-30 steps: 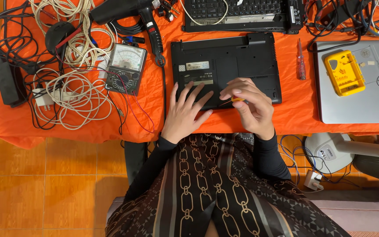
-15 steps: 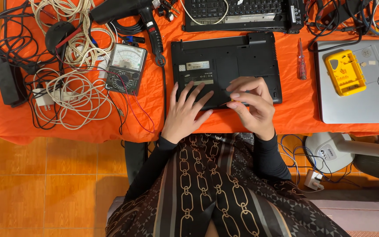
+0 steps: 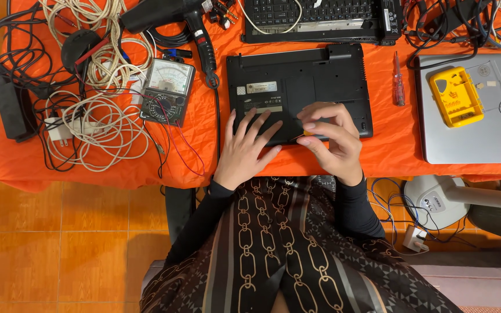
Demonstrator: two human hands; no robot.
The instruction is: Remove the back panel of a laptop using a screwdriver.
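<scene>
Covering table, orange cloth, tiled floor

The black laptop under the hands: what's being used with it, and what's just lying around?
In use:
black laptop, underside up
left hand flat on it
right hand holding a small yellow-tipped tool

Lying about:
analog meter
white cables
red screwdriver
yellow case
silver laptop

The right hand covers most of a small yellow tool at the near edge of the black upturned laptop, so its tip stays hidden. Beyond the laptop, a keyboard unit runs past the picture's top edge; rightward, a silver laptop is cut off.
</scene>
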